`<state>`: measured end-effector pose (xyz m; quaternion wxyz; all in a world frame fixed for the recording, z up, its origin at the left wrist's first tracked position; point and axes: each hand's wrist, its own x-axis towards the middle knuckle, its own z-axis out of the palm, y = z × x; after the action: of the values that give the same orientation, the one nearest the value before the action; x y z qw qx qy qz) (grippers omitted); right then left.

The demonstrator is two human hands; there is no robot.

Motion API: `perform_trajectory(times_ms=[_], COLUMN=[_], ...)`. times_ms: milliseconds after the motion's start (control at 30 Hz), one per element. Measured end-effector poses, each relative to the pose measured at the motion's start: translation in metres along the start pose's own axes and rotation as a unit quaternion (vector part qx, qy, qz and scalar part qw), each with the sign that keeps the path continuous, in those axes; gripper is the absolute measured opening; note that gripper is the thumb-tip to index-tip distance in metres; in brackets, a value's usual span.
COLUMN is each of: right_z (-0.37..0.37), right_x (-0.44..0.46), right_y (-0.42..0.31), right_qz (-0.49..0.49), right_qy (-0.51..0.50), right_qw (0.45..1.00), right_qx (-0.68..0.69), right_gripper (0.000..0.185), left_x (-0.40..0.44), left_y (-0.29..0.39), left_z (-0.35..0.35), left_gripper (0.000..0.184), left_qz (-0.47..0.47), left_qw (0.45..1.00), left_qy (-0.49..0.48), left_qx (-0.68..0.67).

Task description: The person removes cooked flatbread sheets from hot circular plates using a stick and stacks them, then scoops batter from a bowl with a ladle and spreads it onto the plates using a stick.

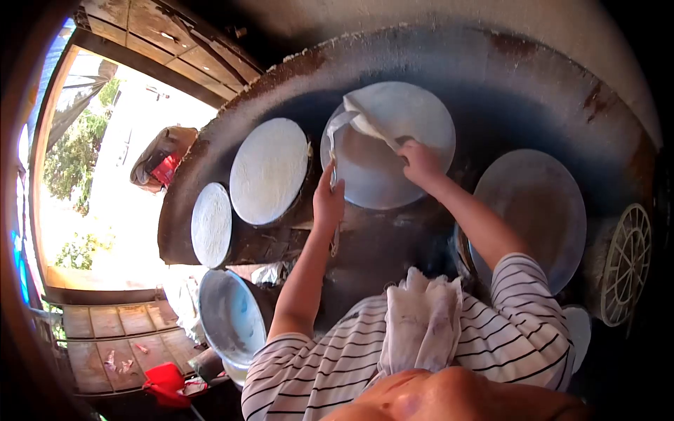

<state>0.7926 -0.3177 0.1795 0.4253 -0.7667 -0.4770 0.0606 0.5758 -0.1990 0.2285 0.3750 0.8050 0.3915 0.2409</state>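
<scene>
A round pan [372, 179] is set into the dark curved stove in front of me. Over its far part lies a thin white flatbread [414, 105], its near edge lifted and folded back from the surface. My right hand [421, 165] pinches that raised edge at the pan's right side. In my left hand [328, 200] is a metal spatula [340, 121], held by its long handle. The spatula's blade touches or nearly touches the lifted fold on the left; I cannot tell which. Bare grey metal shows below the fold.
Two round pans with white coated surfaces, a larger one [270, 172] and a smaller one [210, 224], sit left. A grey pan [533, 217] stands right, beside a spoked white disc [625, 265]. A metal basin [232, 316] is near my left elbow. A red dustpan-like object [167, 384] lies lower left.
</scene>
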Motion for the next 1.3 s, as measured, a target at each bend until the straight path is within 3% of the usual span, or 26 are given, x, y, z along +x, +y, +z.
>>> perform_trajectory(times_ms=[67,133,200,233,267,333,400,467,500,567,600,667,733,767,800,833,900,1000,1033,1133,1267,1300], right_z=[-0.008,-0.021,-0.061,-0.065,-0.076,-0.059,-0.036,-0.027,-0.038,-0.057,-0.069,-0.055,-0.04,-0.022,-0.021,-0.026,-0.044,-0.069,-0.062,-0.052,-0.125,-0.139], right_x=[-0.017,-0.02,-0.005,0.011,0.034,0.07,0.068,0.025,0.011,0.006,0.021,0.064,0.102,0.104,0.097,0.078,0.037,0.047,0.059,0.073,0.008,0.004], right_y=[-0.008,-0.001,0.016,0.039,0.052,0.061,0.043,0.028,0.028,0.041,0.045,0.071,0.08,0.08,0.07,0.057,0.05,0.062,0.064,0.056,0.067,0.075], right_qz=[-0.028,-0.085,-0.073,-0.064,-0.048,-0.038,-0.079,-0.099,-0.114,-0.148,-0.061,-0.035,-0.121,-0.185,-0.183,-0.174,-0.171,-0.157,-0.069,-0.165,-0.053,-0.025], right_qy=[-0.036,-0.047,-0.073,0.021,0.042,-0.051,-0.094,-0.146,-0.156,-0.164,-0.216,-0.089,-0.068,-0.11,-0.129,-0.158,-0.226,-0.271,-0.263,-0.254,-0.352,-0.313], right_qw=[0.998,0.991,0.99,0.996,0.998,0.994,0.992,0.983,0.979,0.968,0.963,0.993,0.989,0.977,0.975,0.971,0.956,0.939,0.954,0.949,0.916,0.929], right_qx=[0.031,0.095,0.097,0.064,-0.015,-0.09,-0.013,0.05,0.062,0.122,0.149,0.062,-0.049,-0.001,0.015,0.034,0.074,0.139,0.128,0.086,0.184,0.197], right_gripper=[0.023,0.025,0.028,0.027,0.026,0.026,0.026,0.027,0.027,0.029,0.03,0.027,0.021,0.019,0.019,0.02,0.024,0.028,0.034,0.037,0.04,0.039], left_x=[-0.013,-0.019,-0.035,-0.038,-0.042,-0.039,-0.034,-0.059,-0.077,-0.091,-0.096,-0.091,-0.073,-0.077,-0.077,-0.085,-0.117,-0.141,-0.131,-0.118,-0.151,-0.14], left_y=[0.037,-0.005,-0.013,-0.014,-0.014,-0.003,0.002,0.04,0.021,0.029,0.032,0.034,0.025,0.008,-0.002,0.015,0.032,0.026,0.044,0.05,0.016,0.014], left_z=[-0.016,-0.016,-0.02,-0.019,-0.017,-0.007,0.002,-0.014,-0.014,-0.023,-0.027,-0.018,0.006,0.017,0.017,0.009,-0.014,-0.027,-0.029,-0.025,-0.06,-0.066], left_gripper=[0.048,0.05,0.05,0.051,0.051,0.051,0.051,0.05,0.051,0.052,0.053,0.053,0.054,0.055,0.055,0.057,0.058,0.056,0.056,0.053,0.053,0.051], left_qz=[-0.084,-0.017,-0.041,-0.048,-0.056,-0.045,-0.01,-0.202,-0.054,-0.085,-0.099,-0.115,-0.073,-0.04,-0.012,-0.092,-0.13,-0.117,-0.127,-0.146,-0.18,-0.195], left_qw=[0.996,1.0,0.998,0.998,0.997,0.997,0.996,0.965,0.99,0.984,0.98,0.973,0.978,0.982,0.983,0.974,0.967,0.972,0.97,0.974,0.969,0.971], left_qy=[-0.027,-0.014,-0.039,-0.048,-0.057,-0.069,-0.079,-0.16,-0.113,-0.153,-0.175,-0.196,-0.192,-0.183,-0.182,-0.208,-0.218,-0.204,-0.206,-0.174,-0.118,-0.096], left_qx=[-0.029,0.001,-0.002,-0.005,-0.009,-0.003,0.026,0.039,0.071,0.033,0.015,0.039,0.025,0.003,-0.013,0.001,-0.021,-0.017,-0.004,-0.027,-0.123,-0.099])
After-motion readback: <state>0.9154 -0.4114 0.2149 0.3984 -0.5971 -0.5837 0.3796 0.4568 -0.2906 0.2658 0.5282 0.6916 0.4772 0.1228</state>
